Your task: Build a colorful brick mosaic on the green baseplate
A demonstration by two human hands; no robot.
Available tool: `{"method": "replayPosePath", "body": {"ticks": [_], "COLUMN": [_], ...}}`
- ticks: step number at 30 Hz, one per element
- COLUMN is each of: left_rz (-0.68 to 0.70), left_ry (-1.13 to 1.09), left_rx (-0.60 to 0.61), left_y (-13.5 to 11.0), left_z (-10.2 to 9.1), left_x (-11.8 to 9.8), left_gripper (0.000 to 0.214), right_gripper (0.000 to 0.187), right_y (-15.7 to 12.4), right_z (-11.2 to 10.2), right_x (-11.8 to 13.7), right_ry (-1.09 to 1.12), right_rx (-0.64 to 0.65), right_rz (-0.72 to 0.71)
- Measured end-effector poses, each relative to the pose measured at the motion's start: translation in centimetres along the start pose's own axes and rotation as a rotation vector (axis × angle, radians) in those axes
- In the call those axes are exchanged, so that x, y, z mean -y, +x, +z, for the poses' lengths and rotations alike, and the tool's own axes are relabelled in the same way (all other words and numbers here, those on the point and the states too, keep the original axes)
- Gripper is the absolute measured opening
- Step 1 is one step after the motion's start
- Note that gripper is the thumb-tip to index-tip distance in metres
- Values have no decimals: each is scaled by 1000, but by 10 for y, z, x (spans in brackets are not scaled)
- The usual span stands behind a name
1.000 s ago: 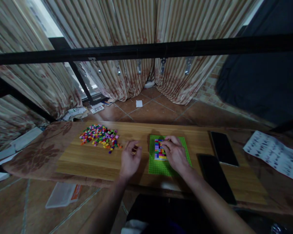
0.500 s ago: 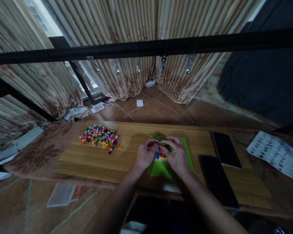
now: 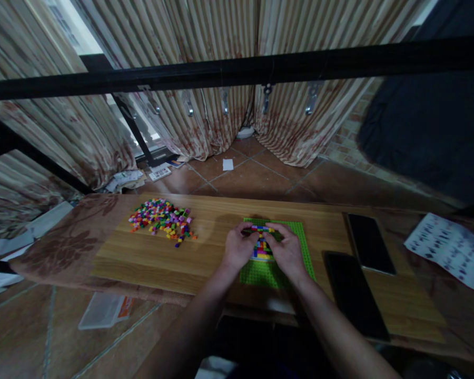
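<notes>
A green studded baseplate (image 3: 256,275) lies on the wooden board, with a small multicoloured structure of toy bricks (image 3: 262,253) on it. My left hand (image 3: 239,246) grips the structure from the left, thumb on the near side and fingers curled round the far edge. From the right, my right hand (image 3: 287,251) closes on the same bricks, its fingertips at the far row. Both thumbs almost meet over the middle. My fingers hide part of the bricks, and I cannot tell whether the structure is pressed onto the plate.
A loose pile of small coloured bricks (image 3: 161,218) sits on the board's left side. Two dark flat devices (image 3: 353,295) lie on the right, near a printed sheet (image 3: 450,250). A clear plastic lid or box (image 3: 101,310) is on the floor. A black rail (image 3: 221,73) crosses beyond.
My hands have shifted slightly; more of the far brick row shows between my fingers, and my right fingers are more curled. The camera view has moved a little.
</notes>
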State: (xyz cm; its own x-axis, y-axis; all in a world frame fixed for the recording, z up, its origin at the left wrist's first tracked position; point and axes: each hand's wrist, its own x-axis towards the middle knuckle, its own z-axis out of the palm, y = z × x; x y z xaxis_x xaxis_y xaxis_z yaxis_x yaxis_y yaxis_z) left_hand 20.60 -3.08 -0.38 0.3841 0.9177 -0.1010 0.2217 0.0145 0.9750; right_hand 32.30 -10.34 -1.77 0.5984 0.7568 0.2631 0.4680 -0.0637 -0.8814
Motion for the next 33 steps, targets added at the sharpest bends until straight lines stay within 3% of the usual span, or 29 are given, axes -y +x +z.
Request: {"method": "replayPosePath", "body": {"ticks": [17, 27, 33], "left_rz": [-49, -2, 2], "left_ry": [171, 233, 81], "left_rx": [-81, -104, -116], "left_y": [-2, -3, -8], "left_z": [8, 10, 8], "left_x": [-11, -10, -6], "left_gripper": [27, 25, 26], "right_gripper": [29, 29, 40], "right_y": [-1, -2, -3], "right_z": [4, 5, 1], "right_x": [2, 0, 1], "right_ry": [51, 78, 120], "right_rx": [-33, -21, -20], "right_rz": [71, 61, 85]}}
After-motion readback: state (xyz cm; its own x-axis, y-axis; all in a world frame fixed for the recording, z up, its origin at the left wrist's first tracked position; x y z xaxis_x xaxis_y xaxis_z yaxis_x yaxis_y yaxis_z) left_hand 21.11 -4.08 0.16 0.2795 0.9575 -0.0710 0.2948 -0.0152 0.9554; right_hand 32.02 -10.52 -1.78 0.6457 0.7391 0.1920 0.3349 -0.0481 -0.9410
